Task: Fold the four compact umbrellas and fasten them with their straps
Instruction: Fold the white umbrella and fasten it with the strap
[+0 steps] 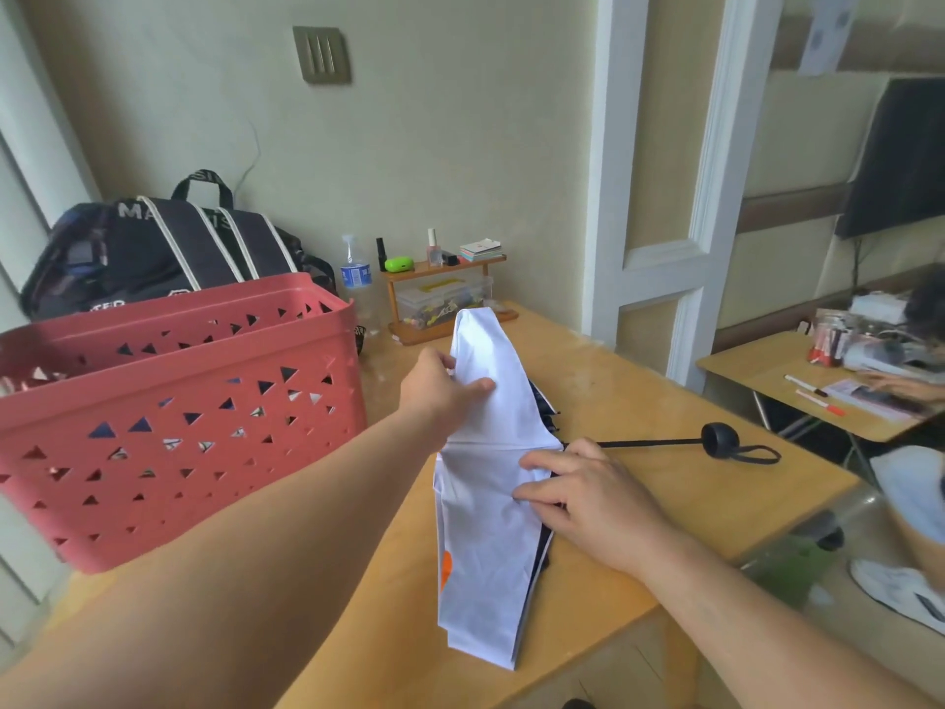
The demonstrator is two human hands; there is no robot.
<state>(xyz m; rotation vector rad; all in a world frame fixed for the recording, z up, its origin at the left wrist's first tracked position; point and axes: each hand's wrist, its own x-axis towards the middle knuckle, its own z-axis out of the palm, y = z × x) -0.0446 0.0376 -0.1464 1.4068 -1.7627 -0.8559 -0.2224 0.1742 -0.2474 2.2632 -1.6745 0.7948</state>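
Wooden worktop [639, 401], lying bare right of centre out to its right edge. White umbrella [486, 483] lying lengthwise mid-worktop, black handle [718, 440] pointing right. Left hand [440, 391] pinching upper canopy fold; right hand [588, 493] gripping canopy middle, fingers curled. Red basket [179, 417] crowding left side.

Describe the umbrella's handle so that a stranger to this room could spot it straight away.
Start at the big red basket on the wooden table, then look right, past the white umbrella canopy that both hands pinch. A thin black shaft runs from under the canopy toward the table's right edge and ends in the handle: a small round black knob trailing a black loop cord, unlike anything near it.
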